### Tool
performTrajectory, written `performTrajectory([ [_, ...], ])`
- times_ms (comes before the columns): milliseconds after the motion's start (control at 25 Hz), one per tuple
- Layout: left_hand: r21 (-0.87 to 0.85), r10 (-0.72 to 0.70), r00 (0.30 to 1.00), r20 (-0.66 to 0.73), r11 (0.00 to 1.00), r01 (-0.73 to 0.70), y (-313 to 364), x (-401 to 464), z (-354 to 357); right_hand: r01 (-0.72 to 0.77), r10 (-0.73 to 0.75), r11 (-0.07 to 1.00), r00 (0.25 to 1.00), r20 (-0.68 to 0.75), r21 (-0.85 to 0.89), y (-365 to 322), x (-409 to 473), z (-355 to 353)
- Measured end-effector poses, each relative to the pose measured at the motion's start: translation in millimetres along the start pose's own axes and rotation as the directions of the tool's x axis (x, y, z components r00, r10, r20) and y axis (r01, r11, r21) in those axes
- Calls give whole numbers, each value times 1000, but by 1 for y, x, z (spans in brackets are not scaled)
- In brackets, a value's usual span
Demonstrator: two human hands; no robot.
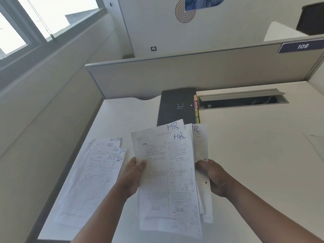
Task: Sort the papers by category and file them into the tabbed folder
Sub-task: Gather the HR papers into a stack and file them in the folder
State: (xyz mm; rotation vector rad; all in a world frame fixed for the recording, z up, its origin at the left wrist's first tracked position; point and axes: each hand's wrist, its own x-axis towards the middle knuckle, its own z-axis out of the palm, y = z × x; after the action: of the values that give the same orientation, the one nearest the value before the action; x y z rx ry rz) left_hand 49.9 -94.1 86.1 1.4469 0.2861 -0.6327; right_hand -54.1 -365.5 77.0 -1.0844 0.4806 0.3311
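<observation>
Both hands, left hand (134,174) and right hand (213,178), grip a fanned sheaf of HR papers (168,174) above the bench (254,155). An ADMIN pile (94,174) lies left; beyond it, the closed black tabbed folder (177,106) lies flat.

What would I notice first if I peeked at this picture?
First, the fan of papers marked HR, held up in the middle by the left hand and the right hand, one at each side edge. Next, the pile of papers marked ADMIN, lying on the white desk to the left. Behind the held papers lies a dark folder with colored tabs along its right edge.
</observation>
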Motion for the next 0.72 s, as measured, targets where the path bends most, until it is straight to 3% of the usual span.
performTrajectory([
  [360, 23, -51, 985, 165, 999, 48, -25, 18, 17, -22, 16, 999, 989, -150, -44, 3, -40, -1],
  [480, 65, -33, 989, 147, 998, 23, -24, 21, 52, 19, -30, 999, 969, -244, -47, -13, -59, -16],
  [640, 138, 59, 995, 75, 988, -69, -23, 27, 101, 65, -51, 996, 975, -217, 58, -27, -70, -57],
  [720, 160, 78, 993, 83, 983, -91, -22, 29, 132, 98, -97, 995, 972, -215, -7, -29, -70, -90],
])
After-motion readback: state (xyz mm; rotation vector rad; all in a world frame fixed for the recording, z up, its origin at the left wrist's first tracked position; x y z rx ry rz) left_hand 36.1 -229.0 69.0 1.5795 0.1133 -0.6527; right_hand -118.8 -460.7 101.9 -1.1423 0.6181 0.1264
